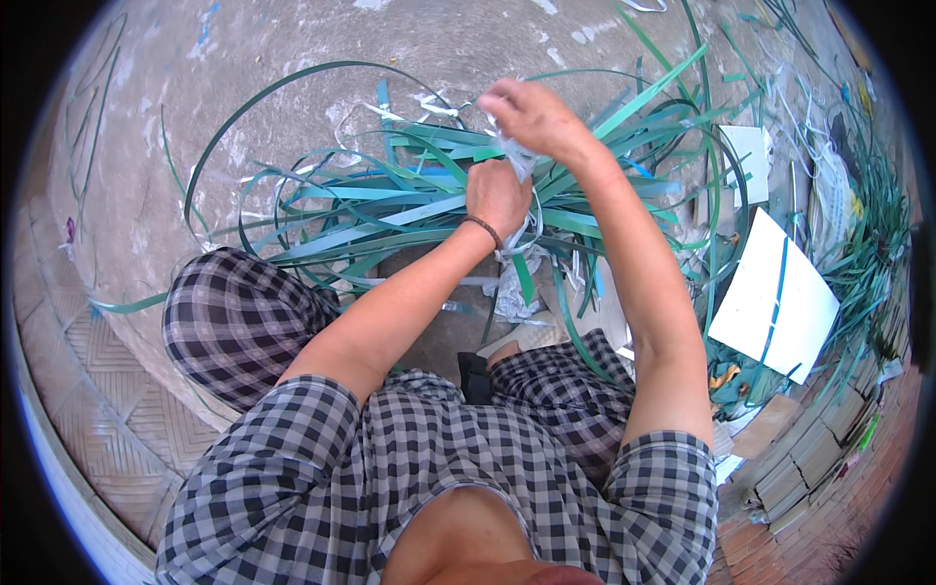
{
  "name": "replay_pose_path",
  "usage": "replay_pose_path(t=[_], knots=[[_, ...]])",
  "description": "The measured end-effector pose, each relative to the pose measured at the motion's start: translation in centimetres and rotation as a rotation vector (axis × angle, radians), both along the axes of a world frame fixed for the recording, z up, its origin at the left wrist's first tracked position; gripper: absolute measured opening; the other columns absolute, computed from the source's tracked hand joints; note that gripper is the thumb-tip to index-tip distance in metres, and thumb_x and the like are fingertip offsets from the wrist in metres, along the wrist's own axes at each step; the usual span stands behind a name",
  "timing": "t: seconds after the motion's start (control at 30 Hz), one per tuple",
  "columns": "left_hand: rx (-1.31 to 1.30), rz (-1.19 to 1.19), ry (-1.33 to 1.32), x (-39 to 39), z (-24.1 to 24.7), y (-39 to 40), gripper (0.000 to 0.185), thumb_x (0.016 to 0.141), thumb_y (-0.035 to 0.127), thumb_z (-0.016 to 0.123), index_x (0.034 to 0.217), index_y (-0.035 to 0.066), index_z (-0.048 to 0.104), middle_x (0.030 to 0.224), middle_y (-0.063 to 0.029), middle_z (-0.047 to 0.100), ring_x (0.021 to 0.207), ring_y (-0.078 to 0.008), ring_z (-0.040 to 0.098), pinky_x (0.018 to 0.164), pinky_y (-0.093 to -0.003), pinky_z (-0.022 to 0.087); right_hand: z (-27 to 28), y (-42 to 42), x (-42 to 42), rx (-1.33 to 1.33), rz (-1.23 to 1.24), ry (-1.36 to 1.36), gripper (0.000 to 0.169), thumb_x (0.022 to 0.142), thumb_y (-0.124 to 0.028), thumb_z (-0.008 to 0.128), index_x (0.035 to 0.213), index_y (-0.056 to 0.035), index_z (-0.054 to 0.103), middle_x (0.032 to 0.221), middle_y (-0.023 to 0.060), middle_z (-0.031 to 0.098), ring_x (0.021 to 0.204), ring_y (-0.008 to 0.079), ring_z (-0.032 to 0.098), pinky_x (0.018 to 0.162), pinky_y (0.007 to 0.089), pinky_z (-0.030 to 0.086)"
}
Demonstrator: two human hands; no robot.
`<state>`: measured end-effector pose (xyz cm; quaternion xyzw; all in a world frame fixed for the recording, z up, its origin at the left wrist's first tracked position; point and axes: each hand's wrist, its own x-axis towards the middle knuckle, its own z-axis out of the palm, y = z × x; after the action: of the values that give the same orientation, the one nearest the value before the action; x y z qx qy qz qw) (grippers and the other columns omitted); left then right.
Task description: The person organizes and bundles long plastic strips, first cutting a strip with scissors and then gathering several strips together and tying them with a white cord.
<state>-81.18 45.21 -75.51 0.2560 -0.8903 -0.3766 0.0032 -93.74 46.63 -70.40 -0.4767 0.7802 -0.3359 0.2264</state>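
Note:
A loose bundle of green and blue plastic strapping strips [395,212] lies across the ground before me. My left hand [499,191] is a fist at the middle of the bundle, closed on a crumpled white plastic strip [521,162]. Just above and to the right, my right hand [537,121] is slightly blurred, its fingers curled at the upper part of that white strip. What lies inside my right palm is hidden. Below the fists, white plastic ends and a crumpled clear plastic sheet [515,292] hang or lie near my foot.
To the right lie a white board [776,296] with a blue-green strip across it, a smaller white piece [749,162] and a heap of green strips [874,248]. Long strip loops [248,110] arch out leftward. Patterned tiles [110,365] border the concrete at left, bricks [804,541] at lower right.

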Motion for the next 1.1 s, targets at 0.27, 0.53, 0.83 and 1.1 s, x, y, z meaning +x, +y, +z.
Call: replay_pose_path(t=[0.27,0.53,0.83,1.1], knots=[[-0.259,-0.127,0.422,3.4,-3.5,2.9,0.036,0.063,0.003,0.054,0.099,0.006,0.054,0.101,-0.0073,0.054,0.098,-0.0232,0.049,0.085,-0.0364,0.034,-8.4,2.7,-4.9,0.583,-0.314,0.174,0.059,0.077,-0.053,0.057,0.086,0.0043,0.064,0.086,0.0256,0.062,0.085,0.0378,0.061,0.074,0.04,0.048],[-0.292,-0.254,0.424,5.9,-4.2,3.7,0.038,0.068,0.006,0.053,0.105,0.005,0.054,0.111,-0.0088,0.051,0.107,-0.024,0.046,0.092,-0.0396,0.032,-8.5,2.0,-3.1,0.855,-0.345,0.191,0.073,0.065,-0.063,0.064,0.094,0.0046,0.063,0.102,0.025,0.06,0.1,0.0333,0.058,0.086,0.0387,0.045],[-0.251,-0.268,0.461,6.3,-4.5,4.0,0.037,0.071,0.01,0.051,0.107,0.005,0.054,0.11,-0.0092,0.051,0.107,-0.0241,0.046,0.091,-0.0398,0.032,-10.2,-2.1,0.1,0.871,-0.173,0.038,0.062,0.066,-0.054,0.068,0.094,0.001,0.065,0.1,0.0203,0.063,0.096,0.0324,0.06,0.083,0.0376,0.047],[-0.225,-0.258,0.466,6.8,-4.7,3.4,0.035,0.074,0.011,0.048,0.108,0.006,0.053,0.111,-0.0092,0.049,0.107,-0.023,0.044,0.094,-0.0388,0.029,-12.2,-2.7,3.1,0.63,-0.091,0.173,0.033,0.074,-0.033,0.064,0.088,-0.0023,0.066,0.088,0.0194,0.064,0.085,0.0344,0.062,0.075,0.0409,0.048]])
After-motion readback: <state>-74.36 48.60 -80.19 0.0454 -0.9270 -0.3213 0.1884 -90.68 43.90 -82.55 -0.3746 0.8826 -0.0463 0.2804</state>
